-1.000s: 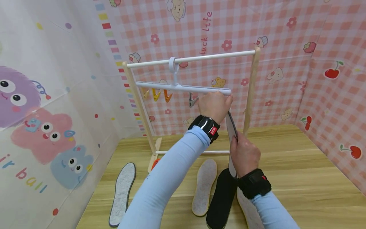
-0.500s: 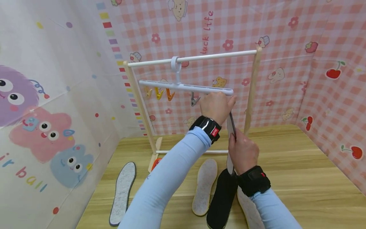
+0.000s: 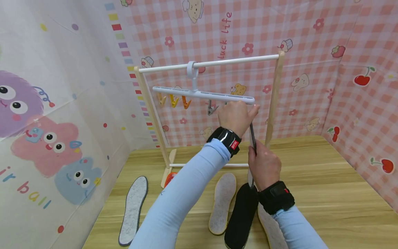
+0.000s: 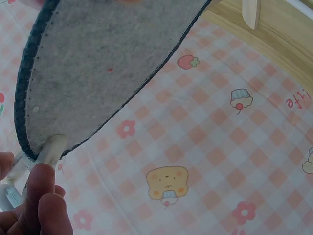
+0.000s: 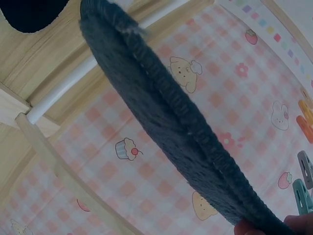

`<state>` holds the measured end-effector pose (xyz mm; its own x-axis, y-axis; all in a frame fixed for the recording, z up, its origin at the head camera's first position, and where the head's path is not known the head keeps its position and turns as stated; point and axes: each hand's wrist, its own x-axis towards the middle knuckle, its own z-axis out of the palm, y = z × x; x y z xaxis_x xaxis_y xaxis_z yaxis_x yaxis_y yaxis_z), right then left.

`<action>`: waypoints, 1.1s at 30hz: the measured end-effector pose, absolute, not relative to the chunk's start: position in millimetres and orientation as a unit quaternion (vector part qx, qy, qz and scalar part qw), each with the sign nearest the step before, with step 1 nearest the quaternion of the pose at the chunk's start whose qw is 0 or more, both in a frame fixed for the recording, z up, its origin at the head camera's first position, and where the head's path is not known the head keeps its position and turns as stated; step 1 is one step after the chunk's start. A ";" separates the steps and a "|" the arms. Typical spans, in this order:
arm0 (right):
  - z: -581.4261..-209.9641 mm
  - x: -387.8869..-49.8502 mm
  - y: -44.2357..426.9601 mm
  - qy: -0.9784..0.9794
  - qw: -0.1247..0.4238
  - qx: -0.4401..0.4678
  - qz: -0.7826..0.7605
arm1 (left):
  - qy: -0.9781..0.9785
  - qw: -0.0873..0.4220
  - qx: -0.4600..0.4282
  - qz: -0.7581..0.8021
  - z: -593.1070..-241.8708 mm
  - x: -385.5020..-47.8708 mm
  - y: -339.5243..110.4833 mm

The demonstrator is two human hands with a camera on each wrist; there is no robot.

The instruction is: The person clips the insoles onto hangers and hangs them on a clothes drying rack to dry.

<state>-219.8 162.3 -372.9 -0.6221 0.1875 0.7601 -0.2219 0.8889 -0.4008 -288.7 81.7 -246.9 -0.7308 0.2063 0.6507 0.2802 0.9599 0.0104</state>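
My left hand (image 3: pixel 237 117) is at the right end of a white clip hanger (image 3: pixel 224 95). In the left wrist view its fingers pinch a pale clothespin (image 4: pixel 51 149), whose tip lies over the end of a grey felt insole (image 4: pixel 112 73) with dark stitched edging. Lower down, my right hand (image 3: pixel 264 166) grips this insole by its side, and the head view shows it nearly edge-on, hanging upright. Its dark fuzzy underside (image 5: pixel 156 122) fills the middle of the right wrist view. Whether the clothespin is clamped firmly cannot be told.
The hanger hooks over the top bar (image 3: pixel 236 61) of a wooden-legged rack. Yellow and orange clothespins (image 3: pixel 186 102) and a grey one (image 3: pixel 212 108) hang from it. On the wooden table (image 3: pixel 326 193) lie a grey insole (image 3: pixel 133 211), a yellow-edged one (image 3: pixel 223 204) and a black one (image 3: pixel 242 218).
The held insole has turned more edge-on to the head view. The hanger has shifted slightly to the right, with my left hand at its end. Both hands keep their hold.
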 end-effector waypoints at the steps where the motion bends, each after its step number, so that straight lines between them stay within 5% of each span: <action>1: -373.5 -219.9 162.6 -0.869 0.434 0.010 0.237 | -0.929 0.342 -0.132 -0.055 -247.3 -288.6 82.0; 28: -390.0 -211.3 170.8 -0.894 0.376 -0.015 0.243 | -0.938 0.301 -0.165 -0.050 -262.7 -296.9 68.8; 33: -394.2 -207.3 173.0 -0.898 0.367 -0.020 0.243 | -0.948 0.259 -0.170 -0.068 -266.4 -294.7 59.9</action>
<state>-207.3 173.0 -394.2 -0.7300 0.2150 0.6487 -0.1415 0.8811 -0.4512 -294.7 59.9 -266.4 -0.8075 0.2874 0.5151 0.3583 0.9327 0.0413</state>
